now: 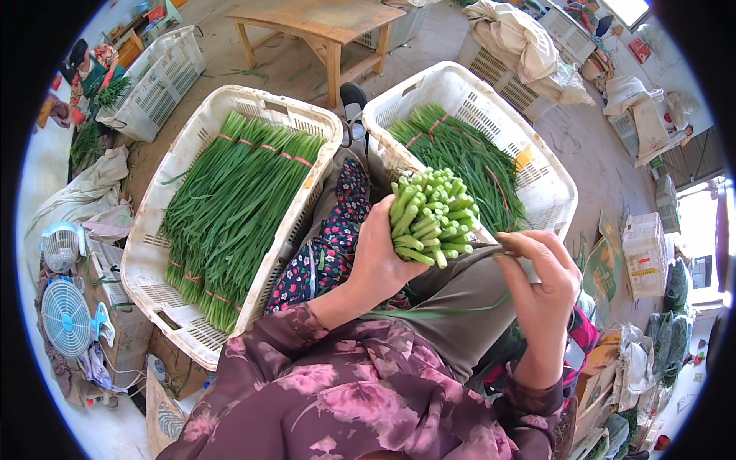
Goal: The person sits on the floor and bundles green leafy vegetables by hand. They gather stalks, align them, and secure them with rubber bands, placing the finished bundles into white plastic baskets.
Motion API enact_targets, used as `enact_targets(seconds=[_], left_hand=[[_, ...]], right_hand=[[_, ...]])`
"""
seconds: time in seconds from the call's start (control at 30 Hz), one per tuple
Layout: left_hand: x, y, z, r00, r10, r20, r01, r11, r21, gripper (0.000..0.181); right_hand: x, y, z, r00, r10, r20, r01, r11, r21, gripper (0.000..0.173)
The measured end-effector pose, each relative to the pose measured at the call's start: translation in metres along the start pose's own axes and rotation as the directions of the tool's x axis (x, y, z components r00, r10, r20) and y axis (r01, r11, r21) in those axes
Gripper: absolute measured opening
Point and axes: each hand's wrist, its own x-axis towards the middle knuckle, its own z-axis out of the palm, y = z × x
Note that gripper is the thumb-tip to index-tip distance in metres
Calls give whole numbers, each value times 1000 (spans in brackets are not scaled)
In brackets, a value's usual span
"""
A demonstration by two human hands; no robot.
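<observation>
My left hand (371, 256) is wrapped around a thick bunch of green stalks (431, 221), probably garlic chives, whose pale cut ends face up towards me. It is above my lap, in front of the right crate's near corner. My right hand (540, 273) is raised to the right of the bunch, over my knee, with thumb and forefinger close together; whether they pinch something thin is unclear. A loose green leaf (454, 312) lies across my trousers. Banded bunches of chives (241, 201) fill the left white plastic crate (172, 328). More banded chives (460, 149) lie in the right crate (552, 178).
A wooden table (316, 20) stands beyond the crates. At the left are two fans, a blue one (66, 318) and a smaller one (59, 247). A person (95, 75) handles greens by another crate (155, 80). A cloth-covered crate (506, 75) stands at upper right.
</observation>
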Motion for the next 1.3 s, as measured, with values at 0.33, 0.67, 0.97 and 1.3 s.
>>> enact_targets(seconds=[0.33,0.67,0.97,1.3], left_hand=[[0,15,4,990,52,131,-81,970,229,94],[15,10,-10,997,-76,34,79,992,-96,91],[77,-8,-103,888,-426,-174,136,605,-785,45],[62,-37,-182,771,-535,-345,1,543,-840,38]], right_hand=[[18,-15,12,933,-214,290,340,793,-506,12],[38,31,14,984,155,88,-173,947,272,6],[8,21,95,1000,22,10,-23,982,189,69],[-48,143,114,875,411,254,-257,841,-476,12]])
